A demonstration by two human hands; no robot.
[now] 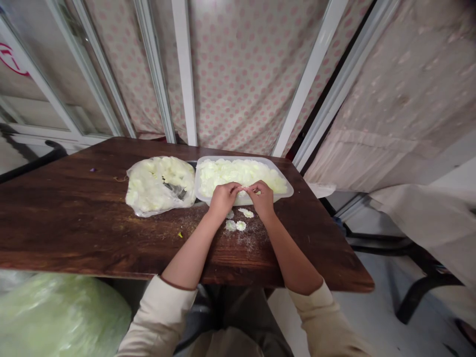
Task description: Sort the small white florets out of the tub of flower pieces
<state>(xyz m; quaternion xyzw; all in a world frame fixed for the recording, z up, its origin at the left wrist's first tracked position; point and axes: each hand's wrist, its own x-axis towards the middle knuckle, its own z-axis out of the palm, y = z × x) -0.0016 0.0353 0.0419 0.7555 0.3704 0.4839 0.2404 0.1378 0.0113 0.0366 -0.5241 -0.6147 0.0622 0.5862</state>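
Observation:
My left hand point(223, 200) and my right hand point(262, 198) meet at the front rim of a clear plastic tub point(286, 191). Both are closed in a pinch, fingertips almost touching. What lies between them is too small to make out. Pale yellow-green, petal-like pieces point(238, 171) fill the tub. Several small scalloped white-green pieces, one a flower-like disc point(241, 226), lie on the table just below my hands. To the left of the tub sits an open clear plastic bag point(159, 186) full of similar pale pieces, with something dark in its opening.
The dark wooden table point(92, 223) has pale crumbs scattered near my hands and a small yellow scrap point(180, 234). A large bag of green material point(67, 317) stands at lower left. Behind are white-framed glass doors with a dotted curtain point(245, 74). A black chair frame point(412, 277) is at right.

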